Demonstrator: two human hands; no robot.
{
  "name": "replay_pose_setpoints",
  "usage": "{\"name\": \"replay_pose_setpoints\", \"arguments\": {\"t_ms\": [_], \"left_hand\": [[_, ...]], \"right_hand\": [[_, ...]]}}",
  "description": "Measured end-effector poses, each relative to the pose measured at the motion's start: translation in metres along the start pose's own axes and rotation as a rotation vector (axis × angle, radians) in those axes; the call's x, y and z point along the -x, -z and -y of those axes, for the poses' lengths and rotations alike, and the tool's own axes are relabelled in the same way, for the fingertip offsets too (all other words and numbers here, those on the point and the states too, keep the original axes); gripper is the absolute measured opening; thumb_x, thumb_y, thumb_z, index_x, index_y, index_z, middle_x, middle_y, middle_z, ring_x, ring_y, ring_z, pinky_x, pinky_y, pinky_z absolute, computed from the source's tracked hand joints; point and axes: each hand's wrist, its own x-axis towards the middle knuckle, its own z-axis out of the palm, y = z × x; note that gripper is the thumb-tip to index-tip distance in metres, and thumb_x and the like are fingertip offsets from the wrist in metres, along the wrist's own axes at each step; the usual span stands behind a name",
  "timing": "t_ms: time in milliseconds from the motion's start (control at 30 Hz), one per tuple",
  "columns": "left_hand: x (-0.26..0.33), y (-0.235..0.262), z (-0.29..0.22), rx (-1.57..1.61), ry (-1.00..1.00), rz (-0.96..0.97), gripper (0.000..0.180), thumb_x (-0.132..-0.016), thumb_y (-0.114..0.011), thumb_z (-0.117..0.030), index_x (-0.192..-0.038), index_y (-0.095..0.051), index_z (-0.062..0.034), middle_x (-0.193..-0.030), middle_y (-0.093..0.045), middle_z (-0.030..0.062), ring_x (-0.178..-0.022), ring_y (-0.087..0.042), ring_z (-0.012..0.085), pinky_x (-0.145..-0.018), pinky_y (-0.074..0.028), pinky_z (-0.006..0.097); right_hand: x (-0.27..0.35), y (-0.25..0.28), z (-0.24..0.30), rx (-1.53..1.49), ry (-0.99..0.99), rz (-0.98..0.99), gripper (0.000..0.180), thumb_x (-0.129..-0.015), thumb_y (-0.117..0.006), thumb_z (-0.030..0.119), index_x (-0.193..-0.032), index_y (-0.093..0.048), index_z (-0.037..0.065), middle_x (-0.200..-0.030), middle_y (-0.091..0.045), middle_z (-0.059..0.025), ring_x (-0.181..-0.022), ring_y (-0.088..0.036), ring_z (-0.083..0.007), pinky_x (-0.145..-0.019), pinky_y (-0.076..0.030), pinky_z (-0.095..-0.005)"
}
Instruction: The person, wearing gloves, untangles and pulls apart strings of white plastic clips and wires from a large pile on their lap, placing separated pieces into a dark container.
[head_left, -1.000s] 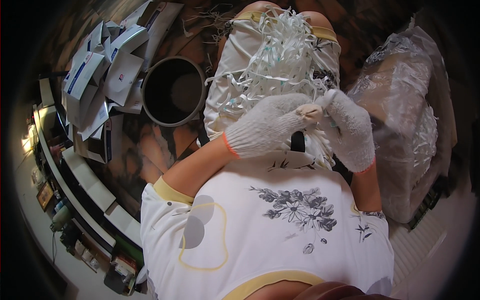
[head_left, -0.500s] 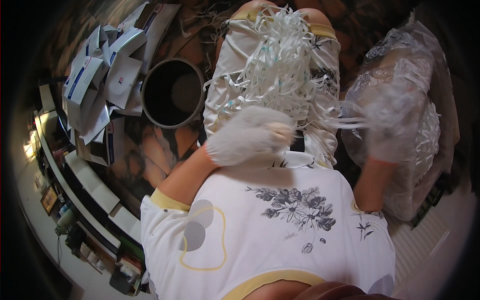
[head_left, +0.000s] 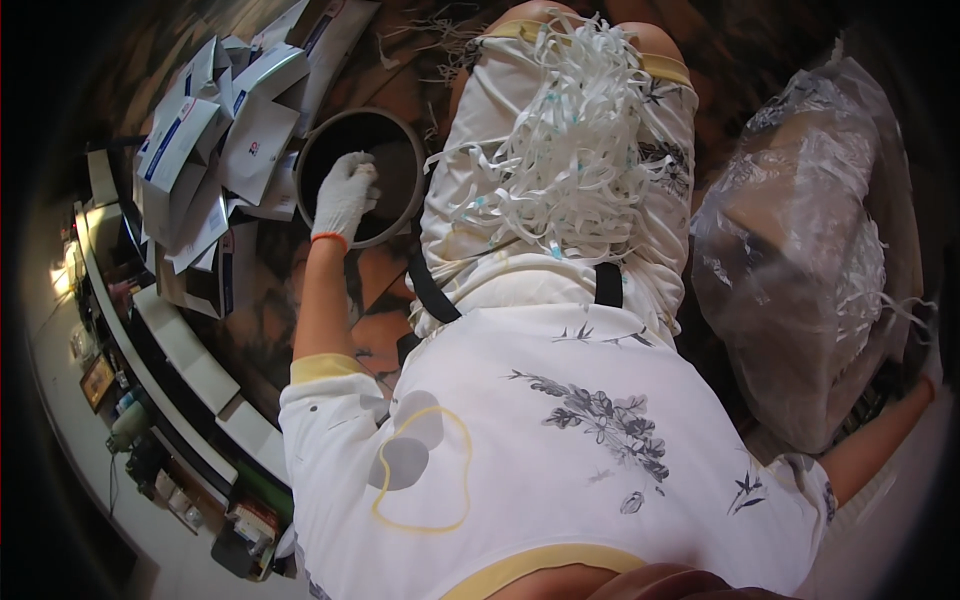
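My left hand (head_left: 345,195), in a white knit glove, reaches out to the left and hangs over the rim of a round dark metal bowl (head_left: 395,225) on the floor. Its fingers are curled together, and I cannot make out anything in them. A heap of white paper strips (head_left: 570,150) lies on my lap. My right arm stretches far to the right, and only a sliver of my gloved right hand (head_left: 932,362) shows at the picture's edge. That hand is behind a big clear plastic bag (head_left: 800,250) that holds more strips.
A pile of white and blue cardboard boxes (head_left: 215,150) lies left of the bowl. Loose strips litter the dark patterned floor (head_left: 260,320). A low white shelf (head_left: 180,360) with small items curves along the left edge.
Both hands were together over the strips on my lap. They have parted since: the left went out to the bowl, the right swung far right behind the plastic bag.
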Motion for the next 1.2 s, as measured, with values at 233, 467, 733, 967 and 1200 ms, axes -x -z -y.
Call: {"name": "replay_pose_setpoints", "arguments": {"t_ms": [233, 467, 733, 967, 1200], "left_hand": [[0.013, -0.007, -0.002, -0.084, -0.043, -0.010, 0.047, -0.091, -0.059, -0.019, -0.134, -0.048, -0.0034, -0.115, -0.064, 0.0114, -0.079, -0.067, 0.0164, -0.061, -0.050, 0.026], [0.060, -0.046, -0.059, -0.018, -0.358, 0.210, 0.058, -0.088, -0.067, -0.023, -0.139, -0.043, -0.0105, -0.125, -0.057, 0.0092, -0.096, -0.061, 0.0161, -0.081, -0.050, 0.028], [0.077, -0.057, -0.064, -0.286, -0.717, -0.015, 0.029, -0.079, -0.069, -0.011, -0.107, -0.067, -0.0057, -0.095, -0.066, 0.0123, -0.081, -0.066, 0.0273, -0.074, -0.052, 0.031], [0.111, -0.042, -0.098, -0.236, -0.774, 0.050, 0.020, -0.078, -0.068, 0.003, -0.096, -0.070, -0.0024, -0.083, -0.067, 0.0074, -0.074, -0.065, 0.0141, -0.067, -0.051, 0.025], [0.136, -0.037, -0.142, -0.048, -0.951, 0.142, 0.028, -0.078, -0.072, -0.004, -0.105, -0.065, -0.0055, -0.082, -0.064, 0.0002, -0.067, -0.059, 0.0073, -0.056, -0.046, 0.022]], "right_hand": [[0.026, -0.024, 0.023, -0.114, -0.434, 0.653, 0.048, -0.095, -0.050, 0.029, -0.138, -0.044, 0.009, -0.124, -0.059, -0.0113, -0.113, -0.056, -0.0254, -0.095, -0.043, -0.0322], [0.084, -0.055, 0.123, 0.216, 0.123, 0.238, 0.043, -0.094, -0.053, 0.033, -0.130, -0.055, 0.008, -0.126, -0.061, -0.0130, -0.117, -0.055, -0.0272, -0.100, -0.040, -0.0325], [0.216, -0.122, 0.332, -0.624, 0.589, 0.399, 0.029, -0.081, -0.062, -0.010, -0.106, -0.067, 0.002, -0.096, -0.065, -0.0045, -0.088, -0.061, -0.0125, -0.080, -0.049, -0.0239], [0.275, -0.170, 0.427, -0.986, 0.859, 0.528, 0.040, -0.072, -0.075, 0.006, -0.111, -0.064, 0.007, -0.103, -0.067, -0.0089, -0.089, -0.066, -0.0252, -0.081, -0.053, -0.0314], [0.271, -0.172, 0.420, -0.876, 0.956, 0.961, 0.035, -0.085, -0.065, 0.014, -0.117, -0.057, 0.004, -0.088, -0.065, -0.0104, -0.074, -0.064, -0.0245, -0.065, -0.051, -0.0342]]}}
